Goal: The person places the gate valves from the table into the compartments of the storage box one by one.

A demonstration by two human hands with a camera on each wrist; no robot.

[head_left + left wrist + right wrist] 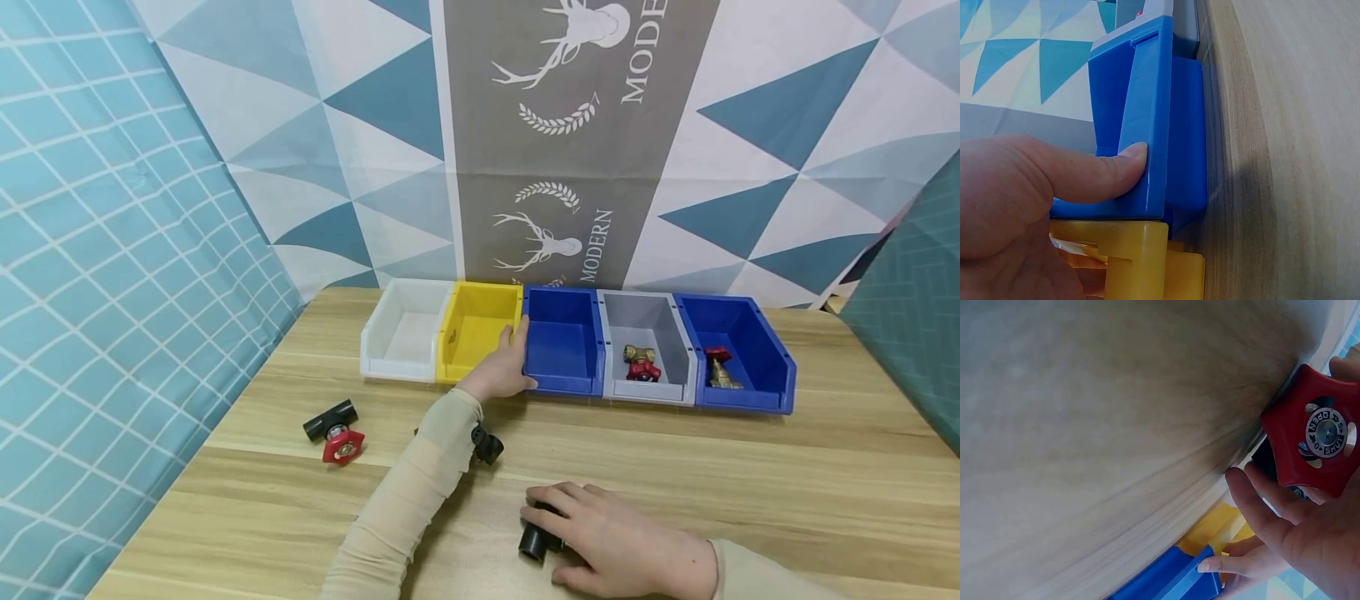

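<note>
My left hand (504, 367) rests across the adjoining walls of the yellow bin (444, 371) and a blue bin (562, 385). Its thumb (1132, 165) presses the blue bin's front rim; the other fingers reach over the yellow bin, fairly straight. Low on the table, my right hand (611, 537) holds a black valve (533, 543) with curled fingers. That valve's red handwheel (1316, 434) shows near the palm in the right wrist view. Beyond the left sleeve lies another black valve (489, 448), partly hidden by the arm.
Farther left lies a black valve with a red handwheel (343, 447). A white bin (367, 354) ends the row at left. Brass valves with red handles lie in the grey bin (648, 390) and the rightmost blue bin (783, 387). Patterned cloth (390, 100) hangs behind.
</note>
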